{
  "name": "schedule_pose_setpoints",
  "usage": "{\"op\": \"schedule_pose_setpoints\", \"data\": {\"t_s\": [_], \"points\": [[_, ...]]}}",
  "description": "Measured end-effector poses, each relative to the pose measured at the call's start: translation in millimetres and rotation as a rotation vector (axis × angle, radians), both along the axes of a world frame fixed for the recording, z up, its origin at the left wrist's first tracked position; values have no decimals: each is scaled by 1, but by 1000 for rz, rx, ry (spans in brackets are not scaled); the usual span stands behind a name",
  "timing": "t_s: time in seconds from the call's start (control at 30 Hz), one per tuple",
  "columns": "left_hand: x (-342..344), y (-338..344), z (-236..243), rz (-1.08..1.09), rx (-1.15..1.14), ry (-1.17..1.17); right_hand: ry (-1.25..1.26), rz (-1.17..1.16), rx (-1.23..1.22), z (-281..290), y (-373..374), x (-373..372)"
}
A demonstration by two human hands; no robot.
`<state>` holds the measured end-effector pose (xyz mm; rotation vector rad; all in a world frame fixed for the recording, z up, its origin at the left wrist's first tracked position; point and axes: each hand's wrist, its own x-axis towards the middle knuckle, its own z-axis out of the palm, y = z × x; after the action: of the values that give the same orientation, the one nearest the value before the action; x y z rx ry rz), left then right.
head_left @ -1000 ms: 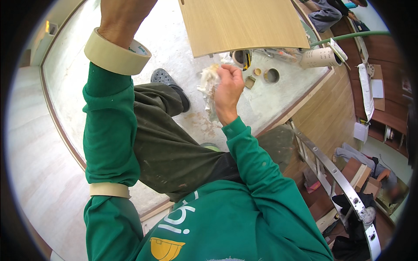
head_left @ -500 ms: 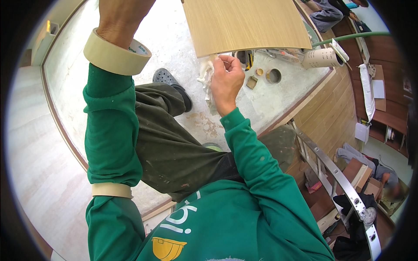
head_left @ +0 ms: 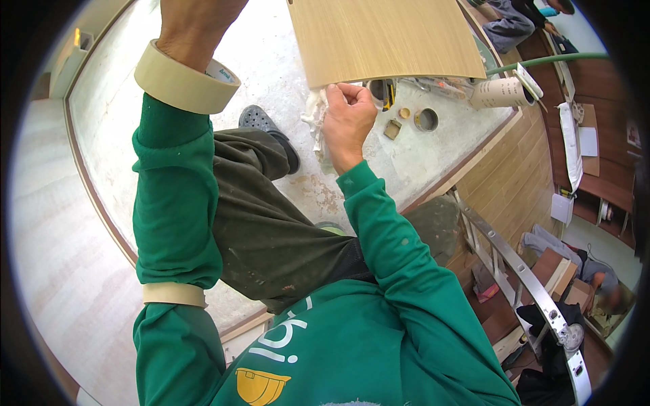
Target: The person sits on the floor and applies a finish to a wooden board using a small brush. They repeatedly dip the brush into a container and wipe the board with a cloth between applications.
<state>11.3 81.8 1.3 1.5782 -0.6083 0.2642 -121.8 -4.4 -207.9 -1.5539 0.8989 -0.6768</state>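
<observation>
My right hand [head_left: 349, 125] is closed in a pinch at the near left corner of a light wood-grain panel [head_left: 386, 40]. What its fingertips grip is hidden. Crumpled whitish material [head_left: 315, 115] hangs beside that hand, along its left side. At the top edge, my left hand [head_left: 198, 24] is cut off, so its fingers do not show. A wide roll of masking tape [head_left: 179, 82] rings my left wrist, and a second tape roll [head_left: 174, 294] circles the same arm near the elbow.
Beside the panel's near edge lie a round tin [head_left: 426, 120], a small square piece [head_left: 393, 128] and a cardboard tube [head_left: 497, 93]. A metal ladder [head_left: 521, 267] lies to the right. One person [head_left: 504, 27] is at the top right, another [head_left: 596, 271] at the lower right.
My right hand has shifted slightly left along the panel's corner. My left hand and the tape roll at its wrist have moved a little right.
</observation>
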Motion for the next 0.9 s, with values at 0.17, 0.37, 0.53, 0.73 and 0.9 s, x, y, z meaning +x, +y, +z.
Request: {"op": "schedule_pose_setpoints", "data": {"t_s": [0.17, 0.37, 0.53, 0.73, 0.9], "points": [[2, 2, -1, -23, -11, -12, 20, 33, -24, -1, 3, -1], [1, 2, 0, -10, -11, 45, -11, 45, 98, 4, -2, -13], [1, 2, -1, -18, -12, 7, -1, -14, 135, 6, -7, -15], [1, 1, -1, -27, -15, 23, 1, 9, 108, -1, -4, -3], [1, 1, -2, -40, -24, -2, -16, 7, 100, -4, 6, 2]]}}
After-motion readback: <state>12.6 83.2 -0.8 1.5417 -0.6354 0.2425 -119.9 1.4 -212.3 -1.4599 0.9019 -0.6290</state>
